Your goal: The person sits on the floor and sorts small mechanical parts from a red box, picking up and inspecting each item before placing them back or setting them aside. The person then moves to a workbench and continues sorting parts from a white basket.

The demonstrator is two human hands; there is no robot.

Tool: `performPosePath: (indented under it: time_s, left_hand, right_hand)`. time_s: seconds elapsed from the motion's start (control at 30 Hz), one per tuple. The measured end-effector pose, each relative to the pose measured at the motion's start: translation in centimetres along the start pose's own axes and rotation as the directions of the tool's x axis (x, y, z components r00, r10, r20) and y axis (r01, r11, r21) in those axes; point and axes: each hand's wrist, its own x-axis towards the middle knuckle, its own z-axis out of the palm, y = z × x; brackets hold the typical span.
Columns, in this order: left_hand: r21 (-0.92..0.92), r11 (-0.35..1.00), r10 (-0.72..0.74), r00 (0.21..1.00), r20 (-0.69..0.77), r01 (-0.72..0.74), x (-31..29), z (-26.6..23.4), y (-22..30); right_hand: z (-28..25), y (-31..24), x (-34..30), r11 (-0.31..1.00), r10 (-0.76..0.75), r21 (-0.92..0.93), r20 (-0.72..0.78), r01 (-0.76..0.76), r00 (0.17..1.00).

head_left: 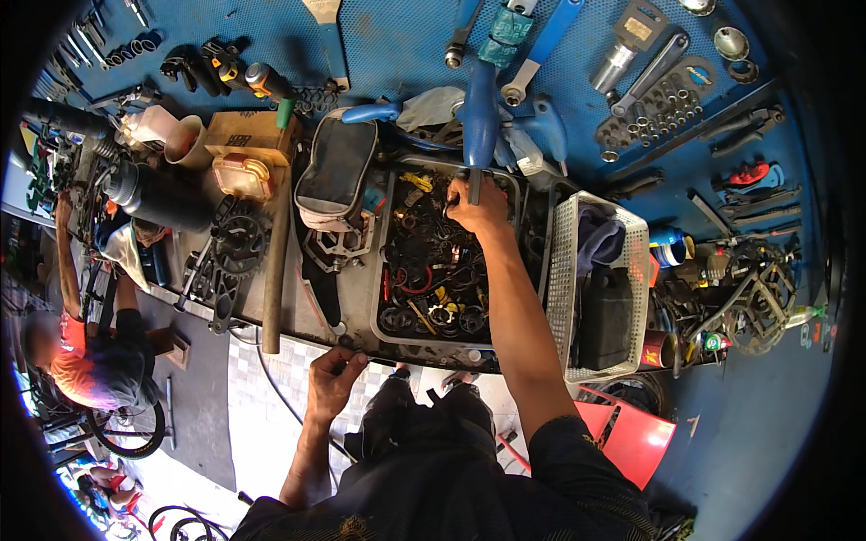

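My right hand [480,207] reaches over the far end of a grey tray [375,302] heaped with small bike parts [437,261]. Its fingers are bent together down at the parts, and what they grip, if anything, is too small to make out. My left hand [333,380] is at the bench's front edge, left of the tray. Thumb and fingers there are curled into a pinch, with no nameable thing showing between them. A bicycle pedal [338,245] lies left of the tray, below a black and grey zip bag [336,167].
A white perforated basket [561,302] with a dark case [606,316] stands right of the tray. A blue-handled tool [480,117] hangs close above my right hand. A wooden stick [274,270] and a crankset [239,243] lie left. Another person [95,361] is at far left.
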Motion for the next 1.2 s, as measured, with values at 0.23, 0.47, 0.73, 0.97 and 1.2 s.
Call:
performPosePath:
  time_s: [0.23,0.47,0.73,0.97,1.2]
  left_hand:
    - [-0.049,0.994,0.093,0.995,-0.024,-0.094,-0.1,0.4,-0.2]
    - [0.014,0.998,0.057,0.998,-0.002,-0.057,-0.3,0.2,-0.5]
    - [0.02,0.996,0.084,0.996,0.038,-0.085,-0.2,0.9,0.0]
    - [0.033,0.996,0.084,0.995,0.052,-0.085,-0.3,1.3,-0.1]
    - [0.058,0.998,0.024,0.999,0.039,-0.026,-0.9,1.4,0.6]
  right_hand:
    - [0.9,0.7,-1.0,0.997,-0.016,0.067,-0.187,0.029,0.982]
    - [0.0,1.2,-6.0,0.119,0.089,0.989,-0.097,0.086,0.991]
    - [-0.8,0.1,-9.6,-0.443,-0.127,0.857,-0.351,0.263,0.928]
    - [-1.2,-0.1,-11.3,-0.45,-0.223,0.854,-0.392,0.263,0.892]
    - [-1.6,-1.6,-10.8,0.491,-0.086,0.871,0.027,0.019,0.996]
